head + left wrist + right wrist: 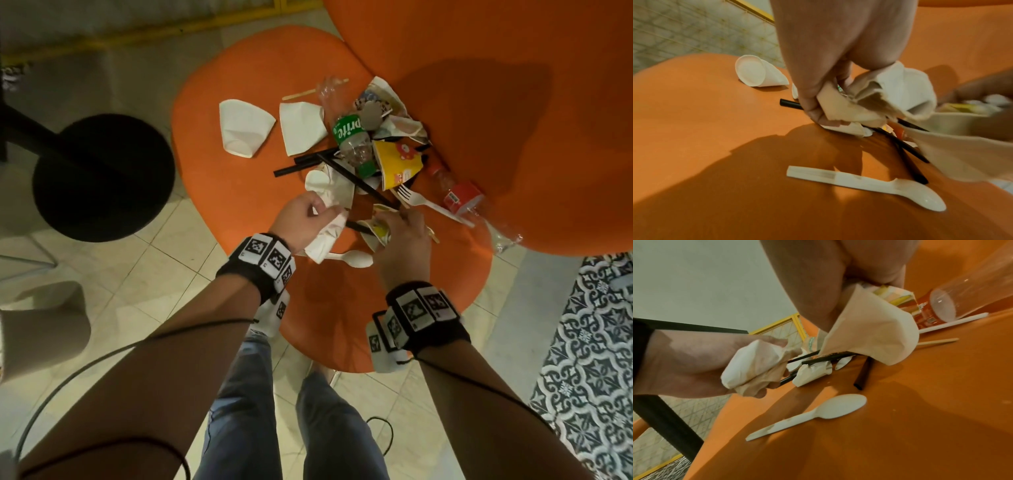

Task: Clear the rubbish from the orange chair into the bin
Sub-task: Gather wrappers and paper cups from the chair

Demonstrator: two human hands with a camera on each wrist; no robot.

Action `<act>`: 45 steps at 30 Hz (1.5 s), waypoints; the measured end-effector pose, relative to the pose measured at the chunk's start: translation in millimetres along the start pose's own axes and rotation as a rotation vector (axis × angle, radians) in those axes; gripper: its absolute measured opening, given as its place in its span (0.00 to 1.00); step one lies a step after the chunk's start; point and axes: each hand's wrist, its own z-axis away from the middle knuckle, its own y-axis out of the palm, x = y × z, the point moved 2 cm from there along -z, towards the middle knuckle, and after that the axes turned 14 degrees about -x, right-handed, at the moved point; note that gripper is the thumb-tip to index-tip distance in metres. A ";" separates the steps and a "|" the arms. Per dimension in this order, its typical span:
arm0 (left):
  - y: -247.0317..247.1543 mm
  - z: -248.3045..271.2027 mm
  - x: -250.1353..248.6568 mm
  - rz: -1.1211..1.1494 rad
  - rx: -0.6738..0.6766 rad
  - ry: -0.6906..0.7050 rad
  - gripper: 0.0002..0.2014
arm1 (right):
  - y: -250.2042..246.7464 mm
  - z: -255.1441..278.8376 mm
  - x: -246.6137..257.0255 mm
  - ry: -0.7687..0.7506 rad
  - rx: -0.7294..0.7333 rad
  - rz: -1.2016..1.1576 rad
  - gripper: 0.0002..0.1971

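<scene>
Rubbish [359, 150] is heaped mid-frame in the head view, on the orange chair [239, 178], mostly shoved toward the upper right where seat meets backrest; guessing it just slid into that dip. No bin in any view, so can't say where it all goes.

Pile has a Sprite bottle [352, 144] lying on its side, a yellow cup [399, 164], black straws [308, 163] crossing under it, a white fork [424, 204], a clear bottle [462, 198] with a red label at right; two flattened white cups [245, 126] sit apart at upper left; a white spoon [356, 257] lies alone at the near edge, just below both hands.

Left hand [301, 219] is closed tight on a wad of white napkins [890, 94]; the left wrist view shows fingers curled round it, thumb pressed on the paper, and the lowest finger looks to touch a straw too, hard to be sure. Bunching it up like that probably leaves room to add more before one trip to the bin.

Right hand [404, 236] is curled shut as well, gripping a crushed paper cup [869, 331] with yellow print inside; the cup hangs down from the fingers, rim low over the straws.

So I'd call this the gathering stage, with most of the mess not yet lifted; the spoon looks easiest next, though both hands are full already.
</scene>
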 end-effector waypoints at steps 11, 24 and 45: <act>-1.9 -10.7 14.9 0.104 -0.230 -0.058 0.17 | -36.5 9.8 -26.1 0.131 -0.120 -0.010 0.21; -145.5 82.0 107.2 0.610 -0.739 -0.428 0.19 | 48.3 69.7 172.2 0.076 0.310 -0.540 0.22; -522.1 214.6 549.9 0.440 -1.228 -1.063 0.19 | 408.6 413.9 553.5 -0.031 1.074 -0.133 0.10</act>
